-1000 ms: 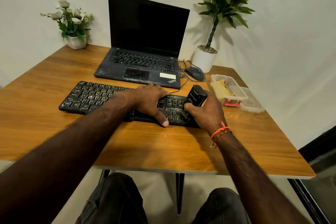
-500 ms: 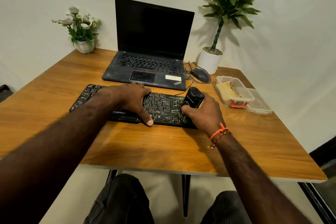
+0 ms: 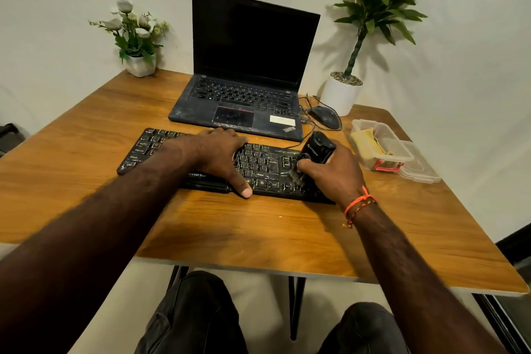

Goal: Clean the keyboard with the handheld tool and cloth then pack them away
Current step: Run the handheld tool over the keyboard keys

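A dusty black keyboard (image 3: 264, 164) lies across the middle of the wooden table (image 3: 258, 233). My left hand (image 3: 221, 156) rests flat on its middle keys, thumb over the front edge, pressing it down. My right hand (image 3: 334, 172) grips a small black handheld tool (image 3: 317, 149) upright over the keyboard's right end; its brush tip touches the keys and looks blurred. A yellow cloth (image 3: 369, 141) lies inside a clear plastic box (image 3: 402, 156) to the right of the keyboard.
An open black laptop (image 3: 247, 72) stands behind the keyboard, with a wired mouse (image 3: 324, 116) to its right. The box's lid (image 3: 422, 169) lies beside the box. A white flower pot (image 3: 140, 64) sits back left, a potted plant (image 3: 342, 95) back right.
My left hand has slid from the keyboard's right half back to its middle. The right hand and tool stay at the right end of the keys.
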